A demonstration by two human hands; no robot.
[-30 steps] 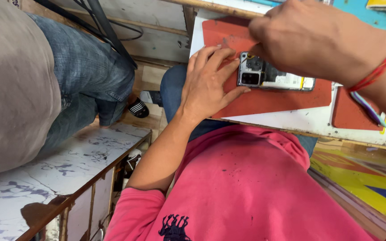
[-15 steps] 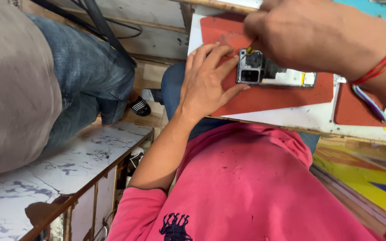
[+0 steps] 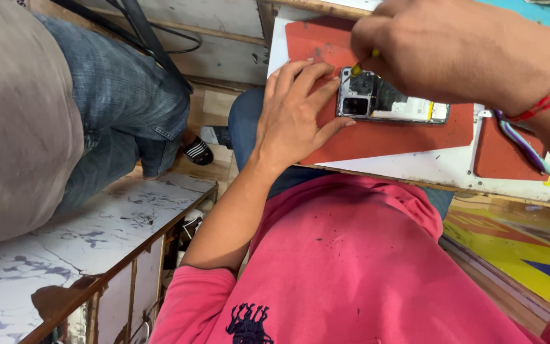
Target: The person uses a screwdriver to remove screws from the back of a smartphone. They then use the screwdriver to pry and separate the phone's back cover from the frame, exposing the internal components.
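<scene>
No packages, signs or lit screens show; only an opened phone (image 3: 389, 102), back side up

The opened phone (image 3: 389, 102) lies on the mat (image 3: 383, 137), left hand (image 3: 294, 114) just left of it.

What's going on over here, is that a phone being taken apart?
A person in a pink shirt is working on an opened phone that lies on a red mat on a white bench. The left hand rests flat on the mat, steadying the phone's camera end. The right hand pinches a thin yellow tool whose tip points down at the phone's top corner. The back cover is off and the insides show. Another person in jeans stands alongside.
</scene>
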